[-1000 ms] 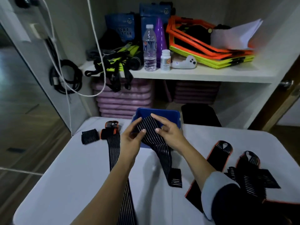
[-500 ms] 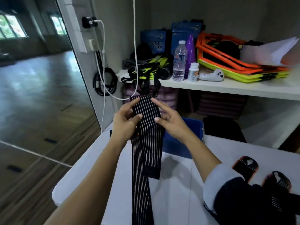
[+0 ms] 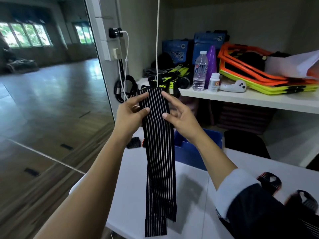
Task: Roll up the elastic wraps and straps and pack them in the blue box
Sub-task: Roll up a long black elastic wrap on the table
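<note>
Hanging wrap, "LUCKY STAR" carton behind

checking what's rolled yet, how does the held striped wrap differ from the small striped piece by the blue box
The striped wrap hangs long and unrolled, pinched by the left hand and right hand; the small striped piece is short and compact. The wrap is held up; the piece lies on the table. Both are black with pale stripes.

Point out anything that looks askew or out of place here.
Nothing spilled or damaged. The striped wrap, pinched by the left hand and right hand, hangs doubled over with its two ends uneven, one lower than the other.
</note>
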